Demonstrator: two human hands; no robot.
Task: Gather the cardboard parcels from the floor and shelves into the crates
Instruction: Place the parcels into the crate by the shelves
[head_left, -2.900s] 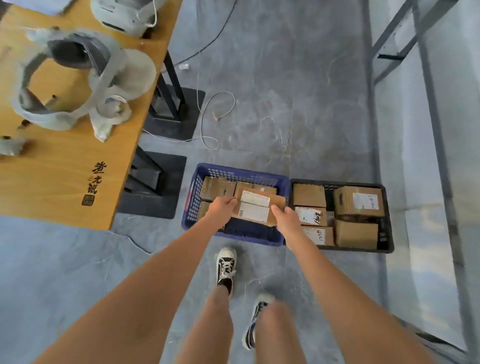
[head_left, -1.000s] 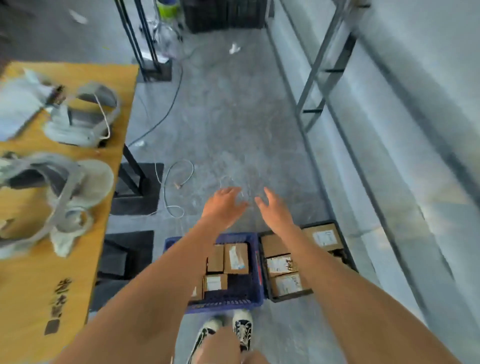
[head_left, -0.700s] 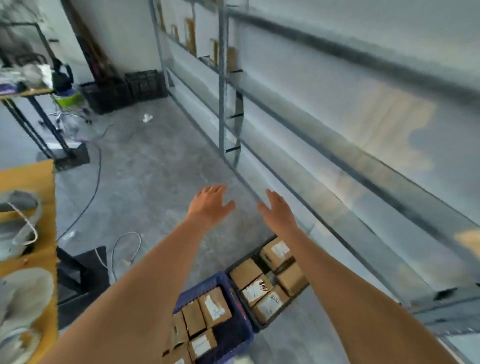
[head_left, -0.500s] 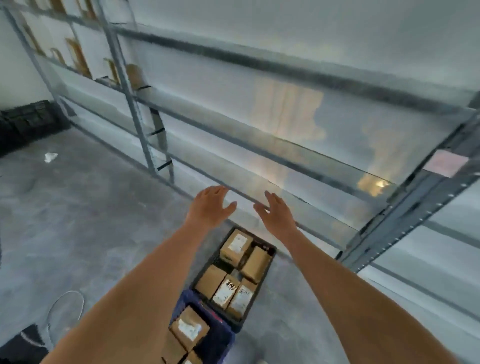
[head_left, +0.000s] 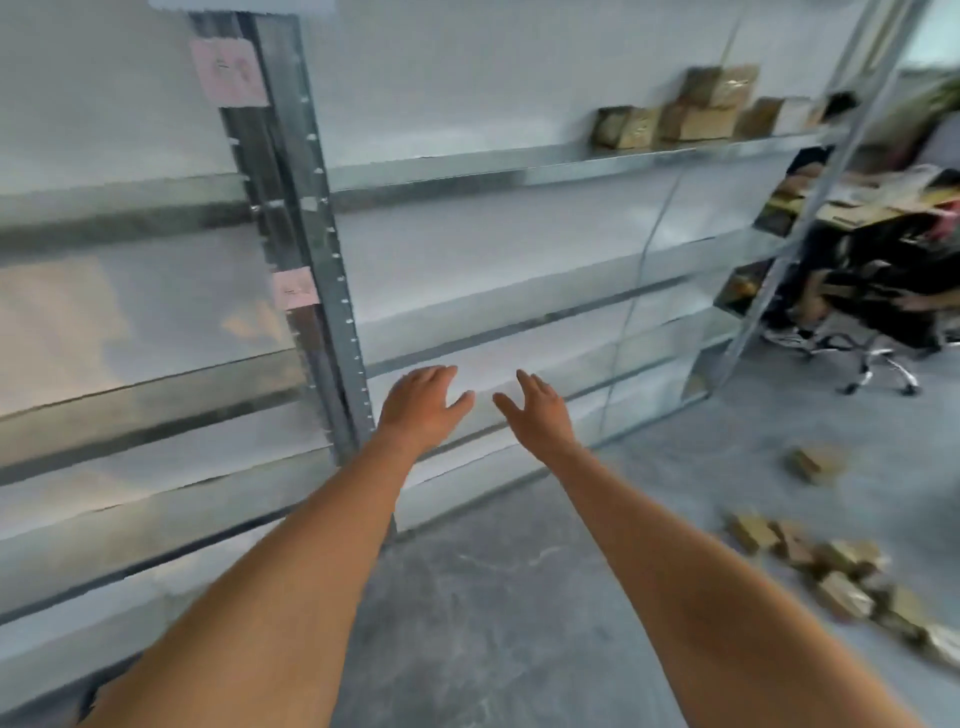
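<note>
My left hand (head_left: 420, 410) and my right hand (head_left: 535, 415) are stretched out in front of me, fingers spread and holding nothing. Several cardboard parcels (head_left: 831, 577) lie scattered on the grey floor at the right, with one more parcel (head_left: 815, 464) lying apart farther back. Another group of parcels (head_left: 691, 111) stands on an upper shelf at the top right. The crates are out of view. The picture is blurred by motion.
A metal shelving rack (head_left: 306, 249) with bare shelves fills the left and middle. At the far right stand a cluttered desk (head_left: 878, 202) and a wheeled office chair (head_left: 878, 332). Open grey floor (head_left: 493, 597) lies below my arms.
I let go of the parcels in the blue crate, raised both hands empty and turned right. The crates have left the view and the floor parcels have come in.
</note>
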